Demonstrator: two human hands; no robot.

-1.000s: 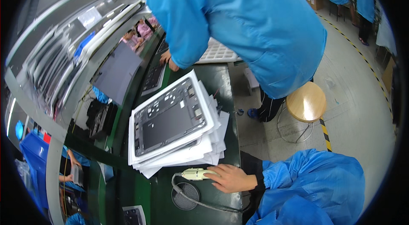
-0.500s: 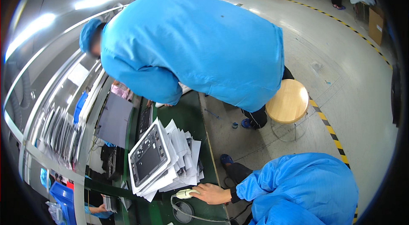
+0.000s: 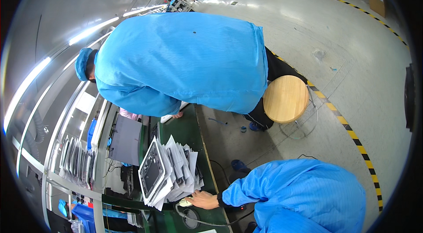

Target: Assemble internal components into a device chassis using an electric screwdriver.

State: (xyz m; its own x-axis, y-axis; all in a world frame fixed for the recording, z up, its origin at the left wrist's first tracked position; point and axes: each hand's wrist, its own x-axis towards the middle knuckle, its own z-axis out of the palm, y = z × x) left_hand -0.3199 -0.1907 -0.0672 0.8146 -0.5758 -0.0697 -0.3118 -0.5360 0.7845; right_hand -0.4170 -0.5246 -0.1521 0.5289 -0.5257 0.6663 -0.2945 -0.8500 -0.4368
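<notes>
The wearer's right hand point(image 3: 202, 200), in a blue sleeve point(image 3: 299, 189), has its fingers curled over the near end of a pale corded handheld tool point(image 3: 185, 203) on a green worktop point(image 3: 187, 123); the left hand's state cannot be told. Just beyond and left of the right hand leans a stack of white sheets point(image 3: 178, 171) topped by a dark tablet panel point(image 3: 152, 171), and a round grey disc point(image 3: 191, 218) lies just below it. Farther ahead, a blue-smocked co-worker point(image 3: 176, 65) bends over the worktop.
</notes>
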